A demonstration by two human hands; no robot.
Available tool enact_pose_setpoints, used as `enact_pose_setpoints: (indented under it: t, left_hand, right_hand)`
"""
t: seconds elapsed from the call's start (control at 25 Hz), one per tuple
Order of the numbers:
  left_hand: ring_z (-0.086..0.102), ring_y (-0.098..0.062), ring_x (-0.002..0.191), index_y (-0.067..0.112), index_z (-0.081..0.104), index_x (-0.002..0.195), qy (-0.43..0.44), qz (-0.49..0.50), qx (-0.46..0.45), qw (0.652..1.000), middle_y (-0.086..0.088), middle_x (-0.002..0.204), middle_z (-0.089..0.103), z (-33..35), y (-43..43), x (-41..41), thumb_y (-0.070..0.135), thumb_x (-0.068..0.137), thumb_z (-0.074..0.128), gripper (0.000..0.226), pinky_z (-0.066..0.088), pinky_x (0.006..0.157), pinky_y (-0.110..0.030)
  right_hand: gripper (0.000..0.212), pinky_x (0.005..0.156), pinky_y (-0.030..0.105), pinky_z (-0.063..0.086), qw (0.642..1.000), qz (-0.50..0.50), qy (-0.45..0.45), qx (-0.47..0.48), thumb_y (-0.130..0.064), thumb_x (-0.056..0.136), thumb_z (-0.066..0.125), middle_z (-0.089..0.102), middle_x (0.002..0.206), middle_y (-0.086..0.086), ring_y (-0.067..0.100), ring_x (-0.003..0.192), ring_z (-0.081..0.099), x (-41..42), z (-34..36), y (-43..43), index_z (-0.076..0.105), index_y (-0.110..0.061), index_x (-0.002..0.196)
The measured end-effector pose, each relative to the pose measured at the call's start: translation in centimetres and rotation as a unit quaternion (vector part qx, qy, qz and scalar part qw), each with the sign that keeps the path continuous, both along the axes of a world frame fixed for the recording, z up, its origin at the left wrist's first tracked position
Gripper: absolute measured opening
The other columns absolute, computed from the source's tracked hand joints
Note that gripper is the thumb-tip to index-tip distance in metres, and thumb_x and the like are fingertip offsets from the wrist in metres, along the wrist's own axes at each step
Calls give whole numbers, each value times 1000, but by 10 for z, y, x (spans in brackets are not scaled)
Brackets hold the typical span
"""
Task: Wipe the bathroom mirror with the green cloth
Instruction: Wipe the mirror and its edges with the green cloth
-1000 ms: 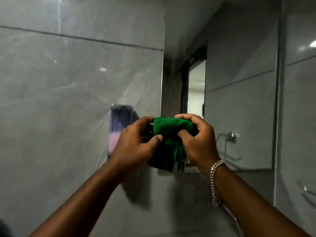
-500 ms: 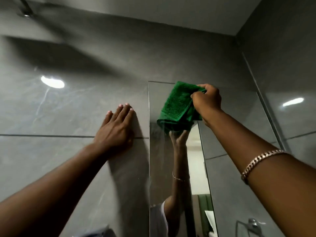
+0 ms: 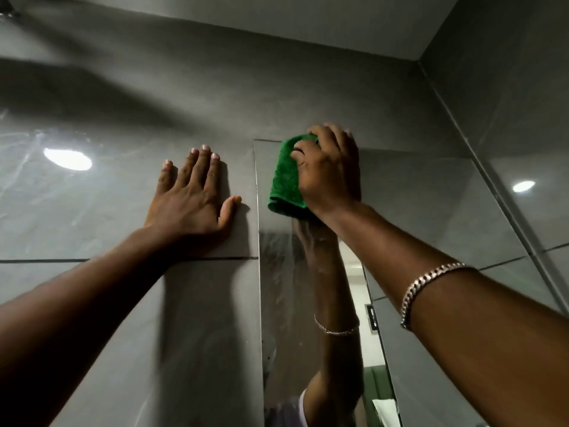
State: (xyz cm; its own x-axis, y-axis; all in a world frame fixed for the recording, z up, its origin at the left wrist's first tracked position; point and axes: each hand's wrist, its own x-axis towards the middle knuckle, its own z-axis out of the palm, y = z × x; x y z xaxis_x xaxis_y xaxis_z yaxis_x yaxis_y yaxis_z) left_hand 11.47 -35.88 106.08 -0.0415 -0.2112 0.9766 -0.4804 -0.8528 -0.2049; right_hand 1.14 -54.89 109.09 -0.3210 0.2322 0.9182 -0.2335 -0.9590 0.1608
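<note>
Right hand (image 3: 328, 174), having flattened since a half-second ago, presses the green cloth (image 3: 284, 177) against the mirror (image 3: 431, 211) top-left corner, apparently starting wiping; left hand (image 3: 192, 195) open, bracing the wall (image 3: 92, 211).

Dim, grey scene — ceiling-lamp glare (image 3: 67, 159) at nine o'clock on the glossy wall tiles (image 3: 92, 211), another at three. Soft shadows at eleven; edges bend, wide-angle.
</note>
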Motion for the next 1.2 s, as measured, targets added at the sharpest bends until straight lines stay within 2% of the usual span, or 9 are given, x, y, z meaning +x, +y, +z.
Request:
enact_pose_setpoints:
  t: [0.08, 0.16, 0.28, 0.44, 0.52, 0.64, 0.84, 1.04, 1.2]
  left_hand:
    - [-10, -21, 151, 12, -6, 152, 1, -4, -7, 1000, -9, 164, -8, 1, -2, 2, 64, 83, 2, 87, -7, 122, -46]
    - [-12, -21, 150, 11, -8, 152, 5, -1, -9, 1000, -10, 163, -10, 0, -5, 2, 62, 83, 2, 86, -7, 122, -47]
    - [-13, -21, 150, 11, -8, 151, -1, -7, -7, 1000, -10, 163, -11, 2, -5, 2, 60, 88, 5, 82, -8, 122, -47]
    - [-15, -21, 150, 11, -10, 151, 0, -12, -8, 1000, -10, 163, -13, 0, -2, 1, 59, 89, 8, 80, -7, 122, -46]
    - [-16, -22, 150, 11, -11, 151, 0, -9, -6, 1000, -11, 163, -14, -2, -4, 0, 59, 89, 7, 80, -7, 122, -46]
    - [-15, -23, 150, 11, -10, 151, -3, -12, -3, 1000, -12, 163, -13, -3, -7, 0, 59, 89, 5, 80, -6, 122, -46]
    - [-12, -22, 150, 10, -7, 151, -14, -17, 3, 1000, -11, 163, -10, -9, -7, -1, 61, 84, 0, 84, -6, 122, -44]
    - [-13, -21, 150, 11, -8, 151, -11, -18, 5, 1000, -10, 163, -10, -14, -11, -4, 59, 84, 1, 84, -6, 123, -44]
    - [-12, -22, 150, 10, -7, 151, -8, -19, 4, 1000, -11, 163, -10, -19, -14, -5, 59, 84, 0, 84, -5, 123, -44]
  right_hand:
    - [63, 122, 51, 6, 994, -44, 97, 39, -51, 94, 31, 20, 162, 6, 32, 150, 6, 9, -4, -7, 37, -14, 145]
    - [72, 121, 50, 0, 985, -17, 154, 73, -60, 94, 25, -1, 165, -2, 30, 151, -9, 10, 9, -3, 15, -20, 153]
    - [68, 121, 52, 6, 976, 45, 194, 91, -64, 92, 27, 5, 165, -4, 33, 150, -2, 6, 31, 19, 12, -33, 152]
    - [65, 119, 50, 13, 981, -3, 196, 2, -64, 90, 31, 13, 163, -3, 32, 149, 7, 14, 4, 7, 14, -41, 149]
    - [63, 121, 48, 15, 982, -10, 188, 24, -61, 92, 34, 16, 163, 0, 31, 149, 13, 5, 12, -4, 17, -40, 149]
    - [61, 120, 52, 11, 974, 8, 209, 88, -62, 92, 32, 13, 163, 0, 34, 149, 8, 2, 33, 8, 14, -45, 147]
    - [57, 118, 52, 16, 979, -13, 197, -58, -63, 89, 33, 18, 162, -3, 32, 148, 12, 8, -11, -18, 19, -51, 143]
    - [56, 117, 56, 12, 976, 24, 202, 74, -61, 92, 33, 12, 163, -3, 34, 149, 4, 6, 18, 5, 20, -46, 145]
    - [57, 117, 55, 15, 979, -3, 197, -51, -65, 89, 33, 15, 162, -5, 32, 149, 8, 14, -15, -8, 20, -50, 143]
